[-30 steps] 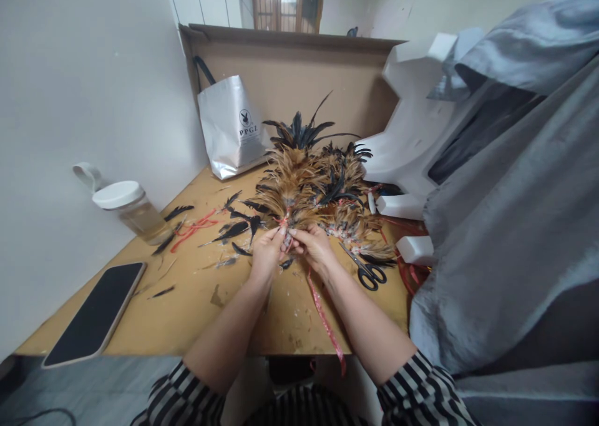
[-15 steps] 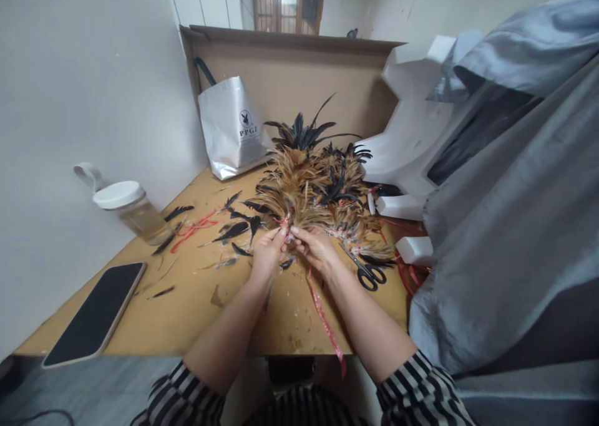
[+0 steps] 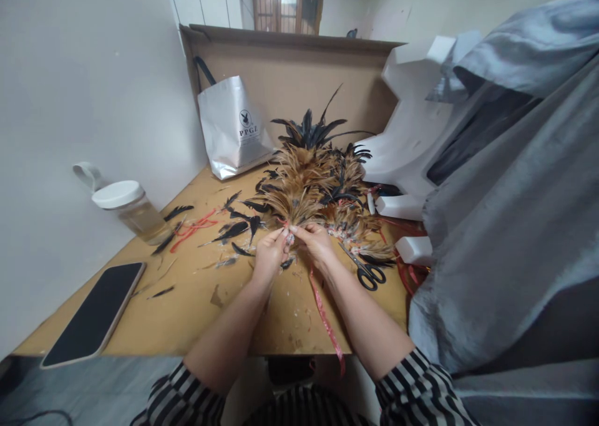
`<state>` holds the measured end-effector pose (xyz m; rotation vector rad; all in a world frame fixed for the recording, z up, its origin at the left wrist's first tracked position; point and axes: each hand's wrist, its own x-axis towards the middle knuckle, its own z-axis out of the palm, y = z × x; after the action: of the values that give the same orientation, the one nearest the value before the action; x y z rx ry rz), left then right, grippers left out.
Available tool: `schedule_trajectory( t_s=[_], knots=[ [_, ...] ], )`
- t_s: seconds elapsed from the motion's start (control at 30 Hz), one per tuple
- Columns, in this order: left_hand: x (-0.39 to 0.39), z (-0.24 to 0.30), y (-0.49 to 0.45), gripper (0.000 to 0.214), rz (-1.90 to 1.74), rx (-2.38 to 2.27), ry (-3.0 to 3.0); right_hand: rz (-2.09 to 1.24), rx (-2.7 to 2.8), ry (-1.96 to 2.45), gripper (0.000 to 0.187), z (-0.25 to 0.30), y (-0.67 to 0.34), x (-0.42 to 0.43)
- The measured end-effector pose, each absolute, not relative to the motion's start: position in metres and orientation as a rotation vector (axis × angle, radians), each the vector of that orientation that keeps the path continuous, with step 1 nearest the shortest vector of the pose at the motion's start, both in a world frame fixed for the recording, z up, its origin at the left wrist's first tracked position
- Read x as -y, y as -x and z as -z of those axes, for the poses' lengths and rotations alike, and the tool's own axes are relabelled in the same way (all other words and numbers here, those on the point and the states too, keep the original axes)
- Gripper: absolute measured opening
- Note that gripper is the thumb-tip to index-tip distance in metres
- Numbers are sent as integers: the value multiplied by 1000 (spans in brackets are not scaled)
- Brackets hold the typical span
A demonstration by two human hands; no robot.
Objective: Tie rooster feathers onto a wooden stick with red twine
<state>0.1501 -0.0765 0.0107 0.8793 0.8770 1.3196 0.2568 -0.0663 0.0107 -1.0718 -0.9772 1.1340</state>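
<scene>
A bundle of tan and black feathers (image 3: 304, 183) fans out away from me above the wooden table (image 3: 234, 307). My left hand (image 3: 267, 253) and my right hand (image 3: 317, 245) meet at its bound base, fingers pinched together on the stems. A red ribbon (image 3: 322, 314) runs from the base between my hands, across the table and over its near edge. More feather bundles (image 3: 355, 226) lie just right of my hands.
Black scissors (image 3: 367, 270) lie right of my right hand. Loose black feathers (image 3: 236, 223) and red strips (image 3: 194, 226) are scattered left. A phone (image 3: 93, 314), a lidded jar (image 3: 133, 211), a silver bag (image 3: 233, 126), white foam blocks (image 3: 412, 145) and grey cloth (image 3: 515, 214) surround the table.
The feather bundle has turned and shifted slightly right and up, its black tips standing higher. Both hands have stayed at its base, moving up a little.
</scene>
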Motion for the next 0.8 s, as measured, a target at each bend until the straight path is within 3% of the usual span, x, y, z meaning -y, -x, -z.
schedule_trajectory(
  t_s=[0.53,0.8],
  knots=[
    [76,-3,-149,38,-1299,-808,-1039,-1352,795,1011,38,-6,-250,64],
    [80,-12,-150,39,-1341,-804,-1022,-1189,990,995,35,-15,-251,72]
  ],
)
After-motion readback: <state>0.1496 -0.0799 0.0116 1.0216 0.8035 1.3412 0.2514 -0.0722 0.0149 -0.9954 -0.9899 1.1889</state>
